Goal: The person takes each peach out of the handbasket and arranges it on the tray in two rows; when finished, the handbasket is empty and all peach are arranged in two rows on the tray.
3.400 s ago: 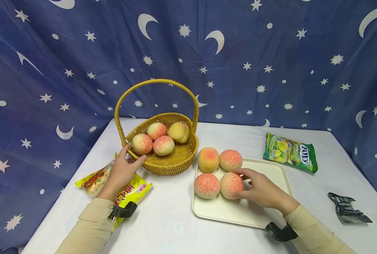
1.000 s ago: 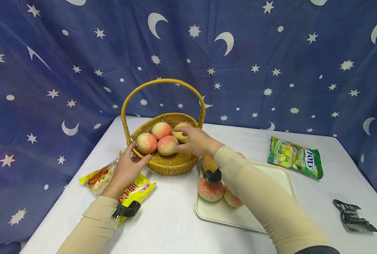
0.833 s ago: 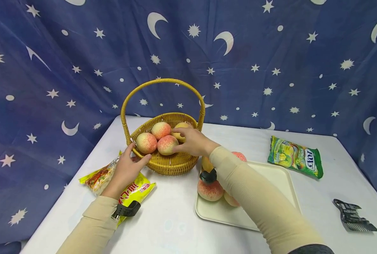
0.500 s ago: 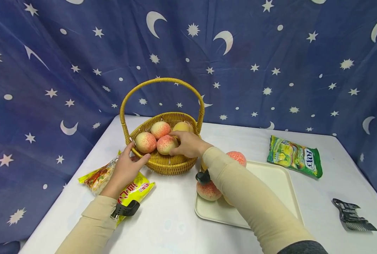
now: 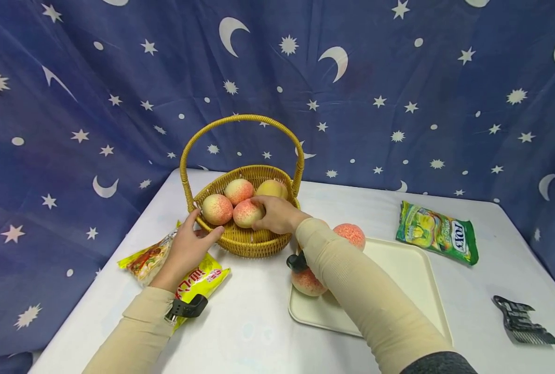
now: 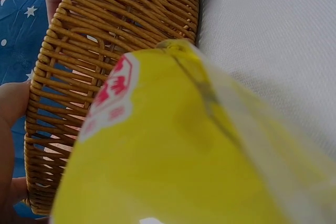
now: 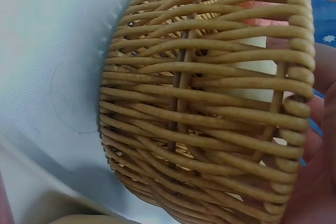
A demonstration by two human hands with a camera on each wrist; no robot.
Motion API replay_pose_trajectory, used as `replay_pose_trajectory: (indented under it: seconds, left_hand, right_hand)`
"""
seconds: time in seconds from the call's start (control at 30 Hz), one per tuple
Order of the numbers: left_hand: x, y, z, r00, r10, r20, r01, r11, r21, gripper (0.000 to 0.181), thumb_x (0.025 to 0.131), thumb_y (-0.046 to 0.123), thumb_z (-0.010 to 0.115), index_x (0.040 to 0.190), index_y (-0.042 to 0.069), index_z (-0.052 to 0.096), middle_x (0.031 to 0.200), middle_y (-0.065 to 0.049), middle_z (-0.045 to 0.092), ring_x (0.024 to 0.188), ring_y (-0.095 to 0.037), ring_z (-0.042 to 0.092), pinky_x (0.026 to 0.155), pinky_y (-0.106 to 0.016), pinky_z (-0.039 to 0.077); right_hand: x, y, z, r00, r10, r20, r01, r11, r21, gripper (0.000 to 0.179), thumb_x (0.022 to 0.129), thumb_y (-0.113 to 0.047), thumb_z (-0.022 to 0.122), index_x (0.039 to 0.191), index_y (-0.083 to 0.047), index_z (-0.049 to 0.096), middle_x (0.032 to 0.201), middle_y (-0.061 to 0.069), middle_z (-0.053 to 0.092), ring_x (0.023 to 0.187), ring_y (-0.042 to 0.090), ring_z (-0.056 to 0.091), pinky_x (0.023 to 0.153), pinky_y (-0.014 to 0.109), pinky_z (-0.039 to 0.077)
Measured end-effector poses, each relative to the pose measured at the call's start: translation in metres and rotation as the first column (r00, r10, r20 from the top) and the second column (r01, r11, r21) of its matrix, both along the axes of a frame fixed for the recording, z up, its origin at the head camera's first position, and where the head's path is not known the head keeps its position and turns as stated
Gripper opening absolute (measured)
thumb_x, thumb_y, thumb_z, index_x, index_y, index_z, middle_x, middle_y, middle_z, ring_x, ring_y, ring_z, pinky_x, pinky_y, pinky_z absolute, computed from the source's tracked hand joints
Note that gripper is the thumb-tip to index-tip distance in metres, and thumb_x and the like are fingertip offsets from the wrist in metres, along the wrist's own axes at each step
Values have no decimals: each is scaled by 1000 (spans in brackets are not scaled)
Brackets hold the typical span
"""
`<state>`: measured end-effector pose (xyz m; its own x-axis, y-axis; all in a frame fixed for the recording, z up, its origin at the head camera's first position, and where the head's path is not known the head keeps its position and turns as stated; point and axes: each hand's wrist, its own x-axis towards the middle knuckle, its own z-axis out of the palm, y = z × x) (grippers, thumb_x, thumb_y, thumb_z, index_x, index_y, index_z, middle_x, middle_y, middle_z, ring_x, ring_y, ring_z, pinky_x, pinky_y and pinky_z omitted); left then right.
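Fingers and thumb of the right hand (image 5: 277,214) are curled round a cream peach speckled with pink (image 5: 246,214), which sits toward the front of a basket; those of the left hand (image 5: 188,246) are spread apart, touching the rim at the basket's left side.

Behind everything hangs a dark blue cloth printed with white moons and stars (image 5: 375,104), beyond a table covered in white (image 5: 254,348). A cream rectangular tray (image 5: 410,265) lies under the right sleeve (image 5: 366,291), bearing two visible pink-speckled peaches (image 5: 350,235). Near its far left corner stands the golden woven basket with a tall arched handle (image 5: 251,250). In it, besides the gripped fruit, are two cream-and-pink peaches (image 5: 217,209) and a plain yellow one (image 5: 272,189).

A yellow, partly clear plastic bag with red lettering (image 5: 204,275) lies beneath the left arm, near the basket. Well apart, at the right, are a green FOX'S packet (image 5: 438,232) and a smaller glossy black item (image 5: 522,319) whose kind cannot be told.
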<state>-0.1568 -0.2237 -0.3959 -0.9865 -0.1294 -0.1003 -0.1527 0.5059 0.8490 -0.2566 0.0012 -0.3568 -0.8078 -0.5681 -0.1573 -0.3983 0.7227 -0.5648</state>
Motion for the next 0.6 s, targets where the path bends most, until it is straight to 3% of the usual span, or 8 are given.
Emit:
replay_pose_trajectory:
  seconds: [0.13,0.33,0.6]
  left_hand:
    - [0,0,0,1000,-1,-10,1,1000,-6,94,95,48,65,162,13,10,158,-27,23,137,-39,42,103,-52,44]
    - [0,-1,-2,1000,1,-14,-1,1000,-10,98,93,55,65,162,14,10,158,-27,23,136,-39,43,103,-52,44]
    - [0,1,-3,1000,4,-15,-4,1000,2,97,93,53,66,162,14,11,157,-24,28,136,-38,44,103,-52,44]
  right_hand:
    - [0,1,0,1000,-1,-20,0,999,-54,68,88,-20,77,149,-9,49,145,7,54,132,22,48,112,36,34]
    - [0,1,-3,1000,9,-16,-11,992,-126,66,87,-15,77,146,-5,51,140,11,57,129,22,51,109,34,38]
    - [2,0,-7,999,19,-47,-23,996,-89,63,88,-15,76,146,-8,52,146,11,51,138,24,42,113,36,33]
